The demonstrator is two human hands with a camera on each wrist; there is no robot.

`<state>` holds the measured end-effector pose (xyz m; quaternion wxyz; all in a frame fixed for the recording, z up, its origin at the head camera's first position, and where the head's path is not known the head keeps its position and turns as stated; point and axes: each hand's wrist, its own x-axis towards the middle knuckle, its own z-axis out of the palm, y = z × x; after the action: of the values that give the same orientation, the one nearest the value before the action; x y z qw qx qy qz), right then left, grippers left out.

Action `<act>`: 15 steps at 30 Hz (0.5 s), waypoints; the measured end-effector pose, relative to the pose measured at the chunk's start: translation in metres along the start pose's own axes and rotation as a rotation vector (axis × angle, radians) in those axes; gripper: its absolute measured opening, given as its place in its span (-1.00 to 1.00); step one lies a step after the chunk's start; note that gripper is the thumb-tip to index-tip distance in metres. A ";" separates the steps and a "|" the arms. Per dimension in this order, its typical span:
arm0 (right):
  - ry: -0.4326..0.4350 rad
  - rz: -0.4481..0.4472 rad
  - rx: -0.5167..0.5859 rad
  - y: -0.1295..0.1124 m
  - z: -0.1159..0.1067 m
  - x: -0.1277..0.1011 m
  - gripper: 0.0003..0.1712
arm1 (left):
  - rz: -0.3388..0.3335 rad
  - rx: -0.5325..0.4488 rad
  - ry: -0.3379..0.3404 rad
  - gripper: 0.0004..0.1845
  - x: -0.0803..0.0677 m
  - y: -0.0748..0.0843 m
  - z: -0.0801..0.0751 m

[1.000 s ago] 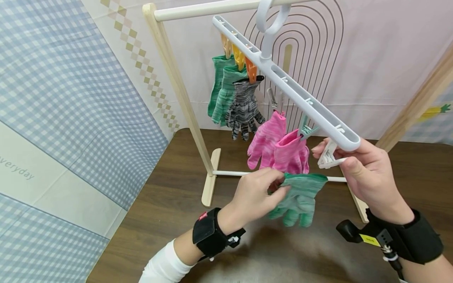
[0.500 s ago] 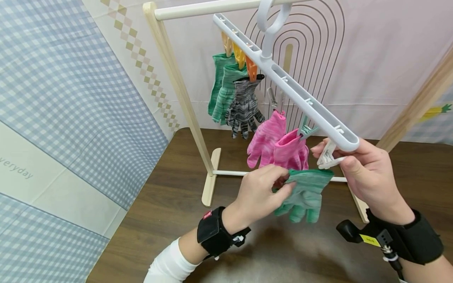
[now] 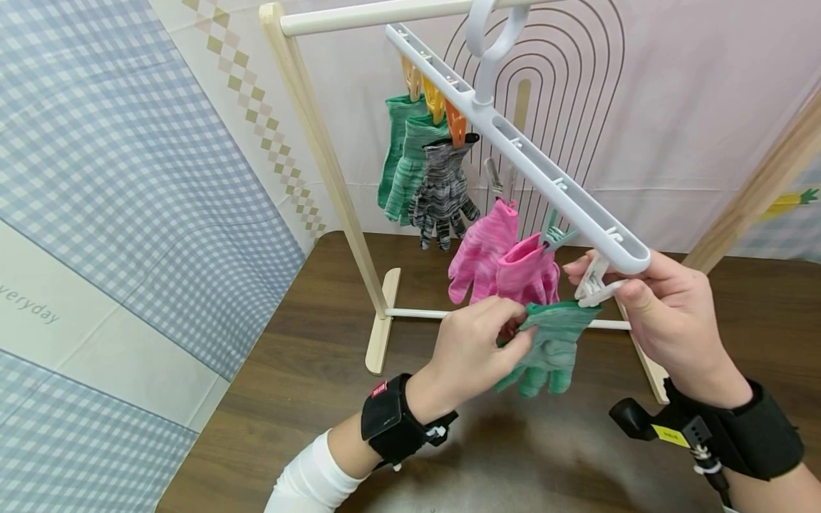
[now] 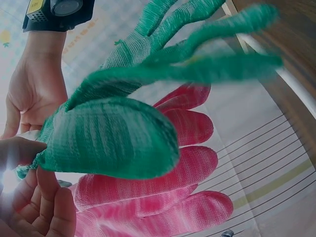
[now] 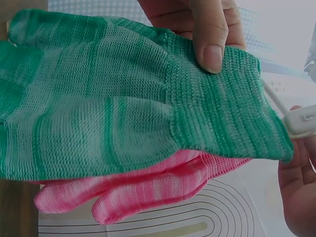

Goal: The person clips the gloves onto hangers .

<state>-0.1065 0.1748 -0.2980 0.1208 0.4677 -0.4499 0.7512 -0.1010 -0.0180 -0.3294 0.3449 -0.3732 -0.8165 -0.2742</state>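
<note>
My left hand [image 3: 477,349] pinches a green knit glove [image 3: 554,345] by its cuff, fingers dangling down. In the right wrist view the left thumb presses on the ribbed cuff of the glove [image 5: 123,98]. My right hand [image 3: 673,313] squeezes a white clothespin [image 3: 593,283] under the near end of the pale hanger bar [image 3: 551,178]. The glove's cuff edge is right at the clothespin's tips. Behind it, two pink gloves [image 3: 529,271] hang from the bar, one by a mint clothespin [image 3: 554,235] and one by a grey clothespin [image 3: 492,177].
Farther along the bar, green gloves [image 3: 410,167] and a grey-black glove [image 3: 444,189] hang from yellow and orange clips [image 3: 456,125]. A wooden rack [image 3: 321,142] carries the hanger, standing on a brown table [image 3: 288,399]. Patterned cloth [image 3: 128,142] forms the backdrop.
My left hand has carried the green glove right and slightly up, bringing its cuff to the white clothespin. My right hand has stayed nearly in place.
</note>
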 end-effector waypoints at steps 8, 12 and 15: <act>0.017 0.001 -0.009 0.001 0.001 0.000 -0.59 | -0.020 -0.029 0.010 -0.93 -0.001 0.000 0.000; 0.028 -0.006 0.005 0.001 0.001 0.000 -0.63 | -0.034 -0.078 0.003 -0.93 -0.002 0.000 -0.001; 0.031 -0.011 0.019 0.002 0.001 0.001 -0.65 | -0.047 -0.134 -0.009 -0.93 -0.002 0.000 -0.002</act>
<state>-0.1069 0.1727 -0.2981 0.1275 0.4598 -0.4382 0.7617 -0.0989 -0.0199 -0.3302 0.3089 -0.3777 -0.8062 -0.3346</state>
